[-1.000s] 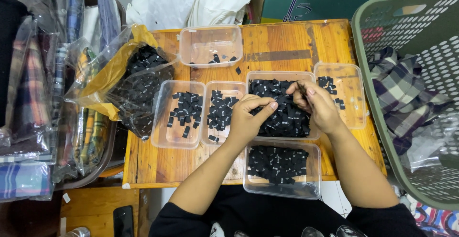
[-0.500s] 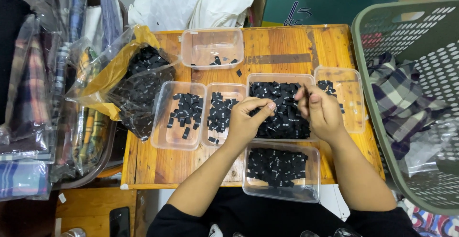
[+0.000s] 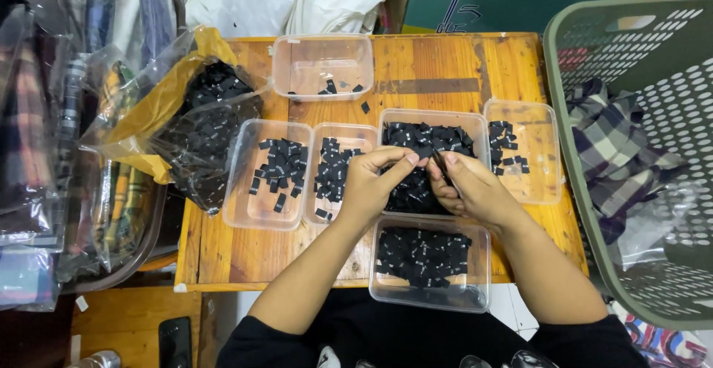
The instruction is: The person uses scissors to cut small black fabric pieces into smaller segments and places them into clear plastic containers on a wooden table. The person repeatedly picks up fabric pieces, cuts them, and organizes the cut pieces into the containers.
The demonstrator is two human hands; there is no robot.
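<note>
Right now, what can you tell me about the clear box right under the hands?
The clear box is a see-through plastic tub with rounded corners, standing flat on the wooden table. Small black tags fill most of it. More tubs stand close on each side. The left hand and right hand are above it, pinching a tag.

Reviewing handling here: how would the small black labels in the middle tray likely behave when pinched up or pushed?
The black labels look thin and flat, so probably light and floppy. They lie heaped and overlapping in the clear tray, so a push would likely slide several together. The right hand and left hand pinch with fingertips, suggesting single ones are fiddly to separate.
</note>
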